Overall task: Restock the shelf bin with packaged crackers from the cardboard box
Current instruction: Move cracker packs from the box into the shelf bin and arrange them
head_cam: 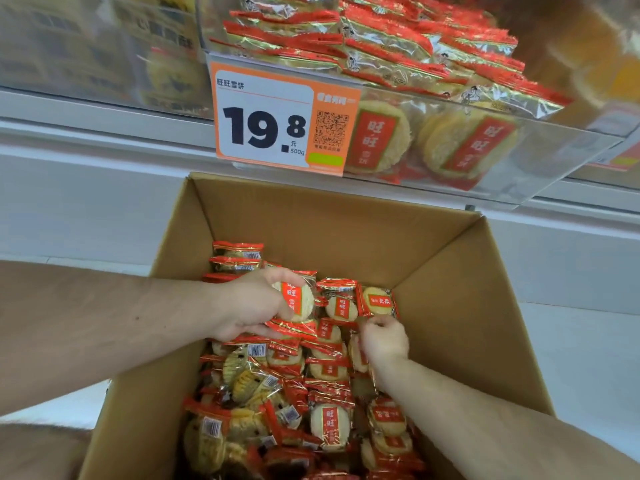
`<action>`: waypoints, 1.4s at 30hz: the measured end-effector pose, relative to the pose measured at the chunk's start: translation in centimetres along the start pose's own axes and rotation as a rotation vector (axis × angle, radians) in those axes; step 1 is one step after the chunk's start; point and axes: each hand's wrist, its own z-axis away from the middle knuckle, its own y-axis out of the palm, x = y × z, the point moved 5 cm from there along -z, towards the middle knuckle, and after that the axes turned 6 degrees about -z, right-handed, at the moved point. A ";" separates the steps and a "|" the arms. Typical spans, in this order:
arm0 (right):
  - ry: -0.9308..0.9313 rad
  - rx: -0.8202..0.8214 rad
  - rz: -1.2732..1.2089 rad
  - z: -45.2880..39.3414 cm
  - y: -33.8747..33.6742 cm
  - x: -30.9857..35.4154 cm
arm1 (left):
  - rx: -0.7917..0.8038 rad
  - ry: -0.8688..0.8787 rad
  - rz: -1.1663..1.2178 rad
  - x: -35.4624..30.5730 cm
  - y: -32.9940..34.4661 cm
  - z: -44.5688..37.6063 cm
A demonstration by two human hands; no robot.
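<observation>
An open cardboard box (346, 223) sits below the shelf, holding several red-and-clear cracker packets (329, 424). Inside the box, my left hand (249, 306) grips a small stack of cracker packets (298, 301), thumb on top. My right hand (382, 337) pinches the lower edge of another cracker packet (379, 301) near the box's right wall. Above, the clear shelf bin (540, 157) is piled with the same packets (398, 46).
An orange-and-white price tag (270, 123) reading 19.8 hangs on the bin's front left. A neighbouring clear bin (104, 53) with yellow snacks stands to the left. White shelf ledges run behind the box.
</observation>
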 end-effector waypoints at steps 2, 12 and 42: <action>-0.060 -0.052 0.337 -3.0 -1.3 -1.0 | 0.004 0.008 -0.028 -0.1 -0.1 -0.3; -0.205 0.041 0.825 -5.0 -0.2 -3.4 | 0.079 0.067 -0.164 -0.3 1.0 -0.9; -1.804 -0.134 0.277 22.2 -15.5 17.1 | 0.165 0.708 0.275 -14.1 5.9 15.6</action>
